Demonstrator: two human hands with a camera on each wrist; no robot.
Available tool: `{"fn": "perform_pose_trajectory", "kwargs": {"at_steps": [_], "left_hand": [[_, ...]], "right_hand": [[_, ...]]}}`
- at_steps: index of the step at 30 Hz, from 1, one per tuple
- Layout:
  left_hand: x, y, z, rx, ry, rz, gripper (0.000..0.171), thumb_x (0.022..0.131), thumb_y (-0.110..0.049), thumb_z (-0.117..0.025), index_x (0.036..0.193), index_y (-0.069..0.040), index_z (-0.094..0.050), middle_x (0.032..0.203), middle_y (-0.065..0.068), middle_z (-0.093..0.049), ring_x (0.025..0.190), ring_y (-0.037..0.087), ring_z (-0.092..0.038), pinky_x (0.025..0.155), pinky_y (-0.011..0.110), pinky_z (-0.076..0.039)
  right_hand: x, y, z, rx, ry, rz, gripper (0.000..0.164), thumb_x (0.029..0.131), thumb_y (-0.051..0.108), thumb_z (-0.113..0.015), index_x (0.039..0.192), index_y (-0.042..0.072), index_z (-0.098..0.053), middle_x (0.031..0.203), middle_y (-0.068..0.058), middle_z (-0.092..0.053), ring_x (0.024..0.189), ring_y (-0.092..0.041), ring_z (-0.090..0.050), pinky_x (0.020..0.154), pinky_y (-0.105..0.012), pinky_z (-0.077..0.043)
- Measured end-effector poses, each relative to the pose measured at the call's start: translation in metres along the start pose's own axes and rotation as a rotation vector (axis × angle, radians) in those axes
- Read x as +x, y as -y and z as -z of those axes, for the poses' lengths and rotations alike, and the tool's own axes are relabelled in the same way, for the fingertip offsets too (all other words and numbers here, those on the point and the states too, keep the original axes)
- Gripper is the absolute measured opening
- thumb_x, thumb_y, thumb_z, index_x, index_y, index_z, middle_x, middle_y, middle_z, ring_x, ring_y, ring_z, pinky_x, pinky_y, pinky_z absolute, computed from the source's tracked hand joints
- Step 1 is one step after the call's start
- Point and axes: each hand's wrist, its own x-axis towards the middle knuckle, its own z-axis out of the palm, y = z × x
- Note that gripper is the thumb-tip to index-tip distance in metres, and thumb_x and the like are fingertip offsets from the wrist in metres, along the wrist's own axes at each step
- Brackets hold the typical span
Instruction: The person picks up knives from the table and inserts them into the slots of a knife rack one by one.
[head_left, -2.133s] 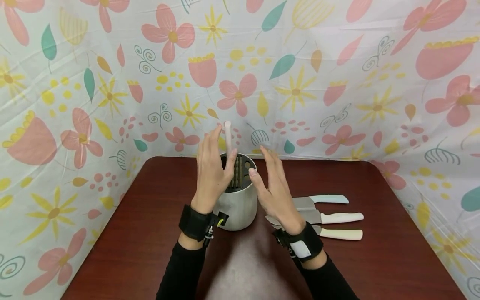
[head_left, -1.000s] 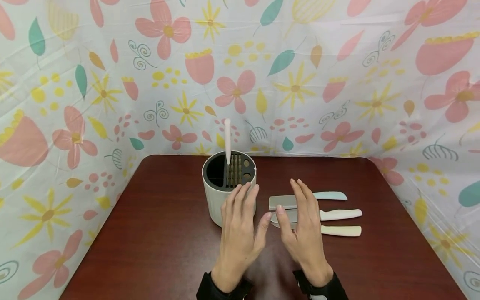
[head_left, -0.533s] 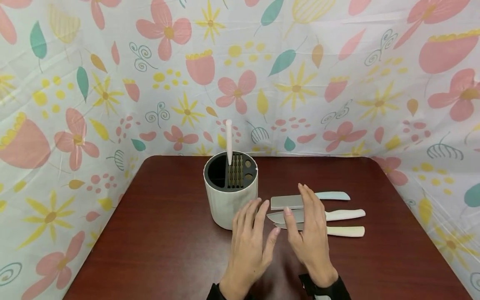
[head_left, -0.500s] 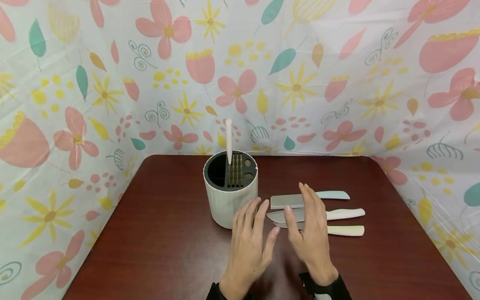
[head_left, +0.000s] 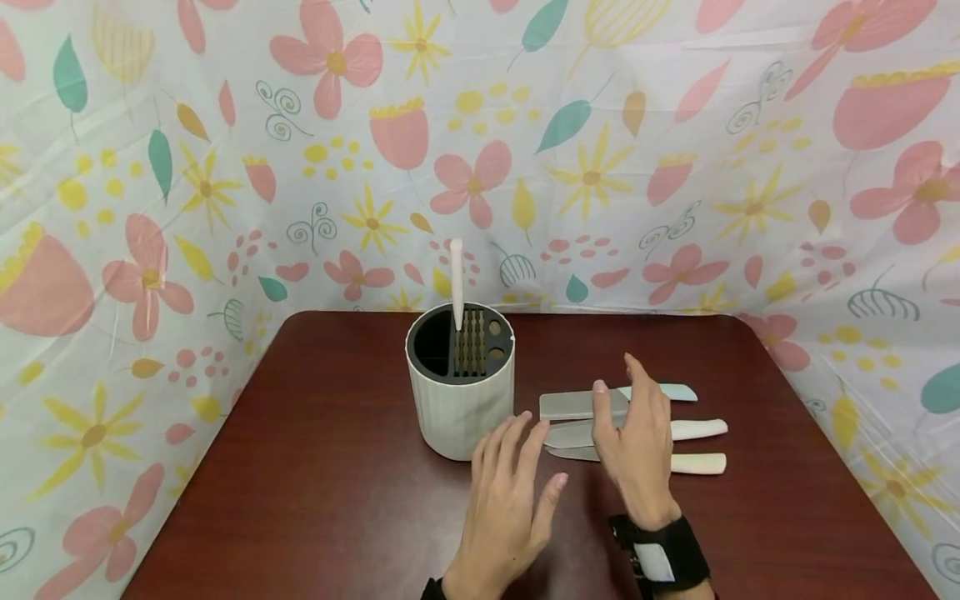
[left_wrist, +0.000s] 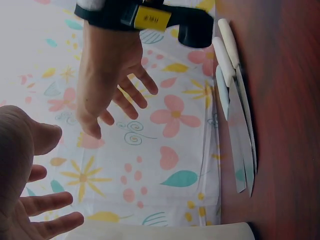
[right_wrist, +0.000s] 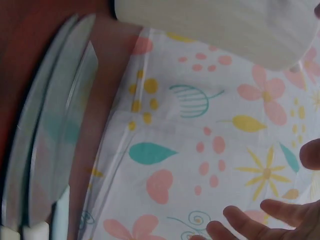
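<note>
My right hand (head_left: 637,454) hovers over three knives lying side by side on the table, its fingers extended and holding nothing. Farthest back is a broad-bladed knife with a pale blue handle (head_left: 681,392). In the middle lies a knife with a white handle (head_left: 699,429), and nearest me one with a cream handle (head_left: 699,464). Parts of their blades are hidden behind the hand. My left hand (head_left: 502,508), relaxed and bare, is just in front of the white knife block (head_left: 461,412). A pale pinkish handle (head_left: 457,279) stands upright from the block's slots.
The block's black top (head_left: 431,346) has a large compartment at left, narrow slots in the middle and round holes at right. Behind the dark red-brown table (head_left: 315,467) hangs a floral cloth (head_left: 600,108), which also runs along both sides.
Both hands have withdrawn from around the knife block toward me and rightward. Lately the right hand shifted farther right over the knives, while the left dropped slightly nearer. The upright handle stayed in the block.
</note>
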Motion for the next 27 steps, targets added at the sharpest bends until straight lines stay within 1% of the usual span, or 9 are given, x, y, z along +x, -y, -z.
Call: {"fn": "perform_pose_trajectory", "kwargs": {"at_steps": [4, 8, 10, 15, 19, 24, 27], "left_hand": [[0.001, -0.001, 0.001, 0.002, 0.012, -0.004, 0.053, 0.099, -0.034, -0.061, 0.145, -0.01, -0.052, 0.147, 0.01, -0.054, 0.133, 0.028, -0.053, 0.106, 0.049, -0.042], [0.001, -0.001, 0.001, 0.008, 0.015, -0.002, 0.049, 0.104, -0.036, -0.054, 0.145, -0.01, -0.052, 0.146, 0.01, -0.054, 0.132, 0.029, -0.054, 0.107, 0.049, -0.042], [0.001, -0.001, 0.002, 0.013, 0.018, -0.001, 0.049, 0.104, -0.037, -0.052, 0.145, -0.01, -0.052, 0.146, 0.01, -0.054, 0.132, 0.029, -0.054, 0.107, 0.049, -0.041], [-0.002, 0.001, 0.003, 0.023, 0.018, 0.003, 0.049, 0.104, -0.036, -0.053, 0.145, -0.011, -0.052, 0.145, 0.01, -0.055, 0.131, 0.029, -0.054, 0.107, 0.048, -0.04], [-0.003, 0.001, 0.003, 0.02, 0.014, 0.002, 0.048, 0.107, -0.039, -0.046, 0.145, -0.01, -0.052, 0.143, 0.01, -0.056, 0.131, 0.028, -0.053, 0.107, 0.048, -0.04], [-0.001, 0.001, 0.001, 0.008, 0.011, -0.004, 0.049, 0.104, -0.036, -0.052, 0.146, -0.011, -0.051, 0.143, 0.01, -0.056, 0.131, 0.028, -0.053, 0.107, 0.047, -0.039], [0.0, 0.002, -0.001, 0.012, 0.009, -0.001, 0.048, 0.105, -0.037, -0.049, 0.146, -0.012, -0.051, 0.143, 0.009, -0.056, 0.131, 0.027, -0.053, 0.107, 0.046, -0.039]], "right_hand": [[0.012, -0.004, -0.001, -0.016, -0.014, -0.029, 0.057, 0.102, 0.032, -0.056, 0.153, 0.012, -0.043, 0.137, -0.026, -0.057, 0.126, -0.047, -0.051, 0.092, -0.063, -0.042], [0.02, -0.005, -0.002, -0.034, -0.012, -0.041, 0.058, 0.102, 0.034, -0.055, 0.154, 0.012, -0.041, 0.137, -0.026, -0.056, 0.124, -0.047, -0.051, 0.091, -0.063, -0.042], [0.022, -0.006, -0.002, -0.04, -0.011, -0.051, 0.059, 0.102, 0.035, -0.054, 0.155, 0.013, -0.04, 0.137, -0.025, -0.056, 0.124, -0.047, -0.051, 0.09, -0.063, -0.043], [0.026, -0.006, -0.006, -0.059, -0.011, -0.09, 0.059, 0.102, 0.037, -0.054, 0.155, 0.015, -0.04, 0.133, -0.024, -0.059, 0.117, -0.045, -0.054, 0.086, -0.062, -0.044], [0.03, -0.01, -0.007, -0.093, -0.026, -0.124, 0.058, 0.102, 0.037, -0.053, 0.154, 0.014, -0.041, 0.128, -0.023, -0.061, 0.111, -0.044, -0.057, 0.082, -0.062, -0.045], [0.042, -0.021, -0.006, -0.143, -0.047, -0.149, 0.056, 0.103, 0.037, -0.049, 0.154, 0.015, -0.04, 0.123, -0.021, -0.064, 0.098, -0.043, -0.061, 0.073, -0.06, -0.046], [0.05, -0.027, -0.007, -0.163, -0.034, -0.173, 0.056, 0.104, 0.038, -0.047, 0.154, 0.014, -0.041, 0.125, -0.022, -0.065, 0.097, -0.045, -0.062, 0.071, -0.062, -0.046]]}}
